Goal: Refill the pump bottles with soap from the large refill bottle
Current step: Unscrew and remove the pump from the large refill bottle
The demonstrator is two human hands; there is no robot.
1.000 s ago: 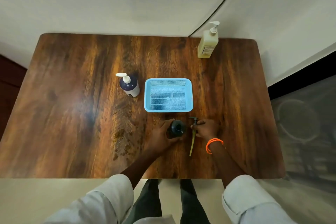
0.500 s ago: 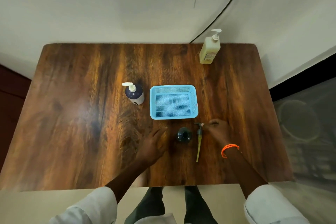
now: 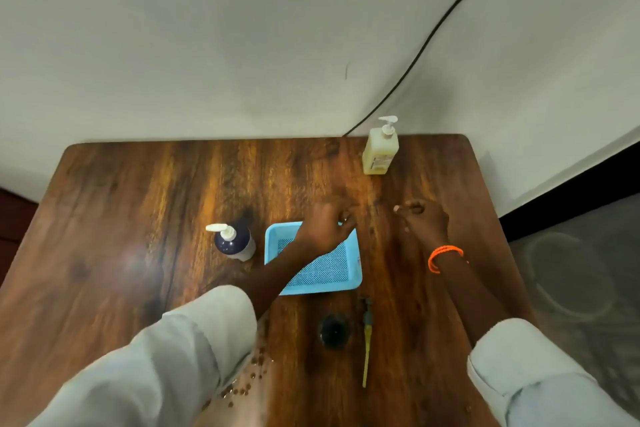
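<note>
Both hands empty: left hand (image 3: 327, 227) fingers loosely curled, right hand (image 3: 424, 218) likewise.

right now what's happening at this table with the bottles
A person is reaching both hands across the wooden table toward the tall pale yellow pump bottle at the far edge. Neither the left hand, which is above the light blue plastic basket, nor the right hand holds anything. Near the person, a small dark bottle stands open, its removed pump lying beside it. A second dark pump bottle is capped.
</note>
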